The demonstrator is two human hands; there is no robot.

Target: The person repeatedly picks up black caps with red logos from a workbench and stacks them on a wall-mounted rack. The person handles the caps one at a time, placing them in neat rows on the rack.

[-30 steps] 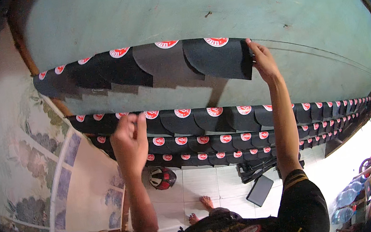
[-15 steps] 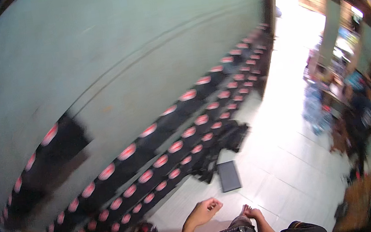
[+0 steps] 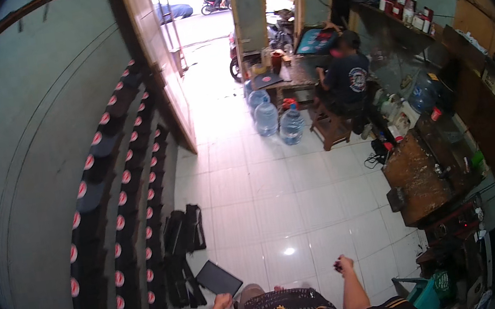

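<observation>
My left hand [image 3: 223,302] hangs low by my hip with its fingers curled in and nothing visible in it. It is just below a flat dark board [image 3: 217,277] lying on the white floor tiles. My right hand [image 3: 344,264] is lowered over the tiles, fingers curled; a small dark spot shows at its fingertips, too small to identify. On the grey wall to my left run three rows of black caps [image 3: 118,198] with round red-and-white emblems. Neither hand touches them.
A heap of black fabric pieces [image 3: 181,232] lies on the floor below the caps. Large water jugs [image 3: 266,117] stand near the open doorway. Another person [image 3: 346,77] sits at a table. A cluttered brown workbench [image 3: 414,178] lines the right side.
One second ago both hands were raised at the rows of caps on the wall. The view has swung right into the room, and both hands have dropped to my sides.
</observation>
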